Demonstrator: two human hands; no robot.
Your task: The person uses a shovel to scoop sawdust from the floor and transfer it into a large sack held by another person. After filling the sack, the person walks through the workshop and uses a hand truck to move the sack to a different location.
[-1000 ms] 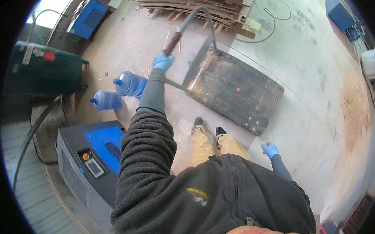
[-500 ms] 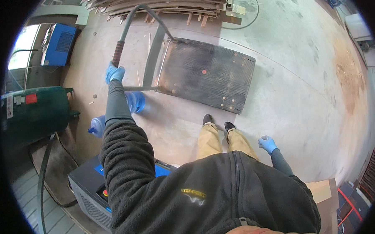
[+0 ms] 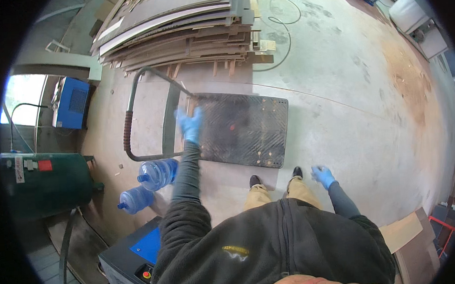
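A platform cart [image 3: 242, 131] with a dark, scuffed deck stands on the floor in front of me. Its bent tube handle [image 3: 132, 95] has a ribbed brown grip and rises at the deck's left end. My left hand [image 3: 190, 125], in a blue glove, reaches over that end of the deck, clear of the grip. Its fingers are spread and slightly blurred, and nothing is in them. By my right leg hangs my right hand [image 3: 322, 176], also gloved in blue. Its fingers are loosely bent and apart, holding nothing I can see.
Two large clear-blue water bottles [image 3: 137, 198] lie beside the cart. A stack of boards [image 3: 182, 40] lies beyond it, with a hose [image 3: 288, 43] nearby. Left are a green tank [image 3: 49, 183] and a blue machine [image 3: 72, 103]. A dark cabinet [image 3: 128, 255] stands near my left arm.
My left hand has let go of the cart's handle grip and moved right, over the deck's end. The cart appears lower in view. My right hand stays beside my leg.
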